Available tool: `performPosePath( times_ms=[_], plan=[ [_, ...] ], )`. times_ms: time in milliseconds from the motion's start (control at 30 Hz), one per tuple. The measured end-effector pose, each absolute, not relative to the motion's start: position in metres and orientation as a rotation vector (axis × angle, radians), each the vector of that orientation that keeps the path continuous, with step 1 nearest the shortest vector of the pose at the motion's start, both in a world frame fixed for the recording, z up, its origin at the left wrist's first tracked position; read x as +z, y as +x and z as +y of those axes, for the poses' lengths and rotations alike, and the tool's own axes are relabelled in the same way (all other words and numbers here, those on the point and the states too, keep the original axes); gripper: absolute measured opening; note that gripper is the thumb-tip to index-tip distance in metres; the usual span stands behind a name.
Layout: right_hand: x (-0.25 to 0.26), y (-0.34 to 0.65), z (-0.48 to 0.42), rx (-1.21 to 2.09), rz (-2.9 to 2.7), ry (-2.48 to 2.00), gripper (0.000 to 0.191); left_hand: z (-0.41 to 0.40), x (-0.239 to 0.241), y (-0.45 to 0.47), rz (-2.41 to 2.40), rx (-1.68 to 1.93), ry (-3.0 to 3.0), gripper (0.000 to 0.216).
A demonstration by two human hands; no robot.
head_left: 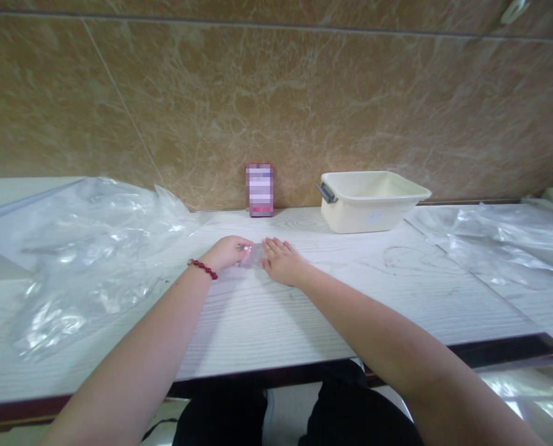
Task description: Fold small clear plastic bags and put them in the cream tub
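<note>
A small clear plastic bag [252,256] lies on the white wood-grain table between my two hands. The fingers of my left hand [230,251], with a red bead bracelet [203,267] at its wrist, are closed on the bag's left end. My right hand [280,260] rests flat on the bag's right part, fingers stretched out. Whatever the bag contains, if anything, is too small to make out.
A phone [260,191] leans upright against the marbled wall. To its right stands a cream plastic bin [367,214] with a grey handle. Large clear plastic sheets [104,241] spread across the left side, and more clear plastic [513,241] lies at right.
</note>
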State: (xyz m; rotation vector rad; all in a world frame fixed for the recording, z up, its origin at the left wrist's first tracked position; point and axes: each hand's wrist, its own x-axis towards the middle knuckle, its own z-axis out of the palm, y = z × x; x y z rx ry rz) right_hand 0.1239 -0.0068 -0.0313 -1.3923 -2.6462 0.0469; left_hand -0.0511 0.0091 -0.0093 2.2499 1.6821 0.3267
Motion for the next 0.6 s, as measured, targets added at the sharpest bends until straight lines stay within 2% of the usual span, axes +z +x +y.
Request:
performPosePath(
  times_ms=[100,200,267,367,600],
  plan=[
    [-0.030,0.123,-0.007,0.051,-2.650,-1.402,0.053,0.010,-0.007,-0.052,1.811,0.409,2.392,0.034],
    [-0.028,0.123,-0.009,0.057,-2.653,-1.416,0.054,0.005,-0.006,-0.036,1.884,0.743,2.480,0.037],
    [-0.025,0.123,-0.009,0.067,-2.687,-1.428,0.054,-0.002,-0.007,-0.015,1.725,0.916,2.514,0.040],
    [-0.020,0.123,-0.010,0.079,-2.781,-1.401,0.055,-0.012,-0.014,0.015,1.400,0.817,2.548,0.046],
    [-0.016,0.123,-0.013,0.076,-2.863,-1.392,0.059,-0.008,-0.033,0.020,1.487,0.556,2.382,0.054]
  ],
)
